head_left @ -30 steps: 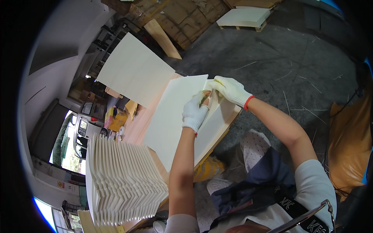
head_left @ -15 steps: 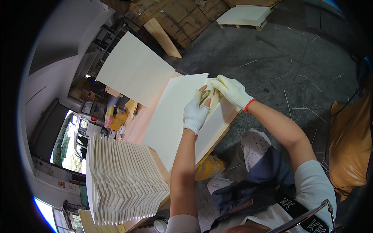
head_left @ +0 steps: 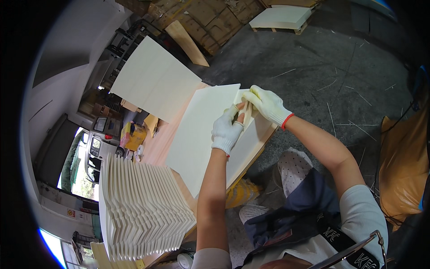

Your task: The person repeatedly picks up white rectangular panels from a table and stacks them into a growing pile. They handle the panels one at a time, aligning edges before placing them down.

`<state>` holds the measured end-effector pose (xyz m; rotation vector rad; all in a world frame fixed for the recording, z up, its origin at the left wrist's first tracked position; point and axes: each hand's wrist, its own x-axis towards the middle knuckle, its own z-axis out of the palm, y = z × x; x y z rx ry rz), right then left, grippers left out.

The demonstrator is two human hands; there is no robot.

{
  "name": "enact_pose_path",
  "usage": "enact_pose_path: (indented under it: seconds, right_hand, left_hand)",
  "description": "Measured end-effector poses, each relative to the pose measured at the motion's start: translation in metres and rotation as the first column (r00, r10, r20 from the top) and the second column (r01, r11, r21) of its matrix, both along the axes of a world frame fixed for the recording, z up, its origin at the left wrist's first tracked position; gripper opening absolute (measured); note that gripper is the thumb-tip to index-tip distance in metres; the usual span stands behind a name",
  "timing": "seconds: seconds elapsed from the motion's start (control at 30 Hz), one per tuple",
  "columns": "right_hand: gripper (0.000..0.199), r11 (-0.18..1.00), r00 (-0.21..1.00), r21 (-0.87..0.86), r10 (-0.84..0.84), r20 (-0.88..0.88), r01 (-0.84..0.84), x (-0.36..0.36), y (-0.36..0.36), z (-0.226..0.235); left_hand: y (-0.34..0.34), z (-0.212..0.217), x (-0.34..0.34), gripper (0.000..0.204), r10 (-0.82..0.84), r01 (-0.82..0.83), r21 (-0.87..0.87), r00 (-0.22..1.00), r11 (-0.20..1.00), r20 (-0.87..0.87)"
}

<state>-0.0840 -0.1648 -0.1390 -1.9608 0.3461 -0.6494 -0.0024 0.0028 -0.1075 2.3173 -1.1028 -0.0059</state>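
My left hand (head_left: 227,130), in a white knit glove with bare fingertips, reaches over the edge of a large white board (head_left: 197,130). Its fingers pinch a narrow bundle of pale, thin strips (head_left: 248,114), whose exact kind I cannot make out. My right hand (head_left: 267,106), gloved in white with a red cuff, closes round the far end of the strips and hides part of them. Below both hands lies another pale board (head_left: 248,145) along the table's right edge.
Wavy-edged white panels (head_left: 143,206) stand in a row at the near left. Another big panel (head_left: 156,78) leans at the far left. Beyond it a wooden plank (head_left: 187,43) leans by cardboard. Stacked boards (head_left: 281,19) rest on a pallet. An orange-brown sack (head_left: 403,166) is at right.
The fingers of my left hand have moved right and curled in towards the strips beside my right hand. My right hand and the boards look nearly the same.
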Motion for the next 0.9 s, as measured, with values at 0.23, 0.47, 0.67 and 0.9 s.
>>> enact_pose_path:
  seconds: [0.23,0.47,0.67,0.9]
  right_hand:
    - [0.046,0.999,1.000,-0.040,-0.023,-0.006,0.022,0.001,0.000,-0.005]
    - [0.049,0.999,0.999,0.033,0.015,0.051,-0.016,-0.005,-0.009,-0.004]
    - [0.040,0.790,0.988,-0.608,-0.017,-0.155,-0.082,-0.026,-0.025,-0.001]
    - [0.030,0.879,0.988,-0.476,0.103,0.116,-0.035,-0.007,-0.027,-0.001]
  left_hand:
    - [0.002,-0.002,0.003,0.031,-0.056,0.051,0.068,0.995,0.996,0.077]
    - [-0.002,0.002,-0.010,0.034,-0.045,0.029,0.080,0.980,0.996,0.196]
    - [0.003,0.003,-0.009,0.031,-0.016,0.010,0.035,0.984,0.999,0.176]
    - [0.001,0.001,-0.003,0.028,-0.045,0.041,0.059,0.996,0.997,0.080]
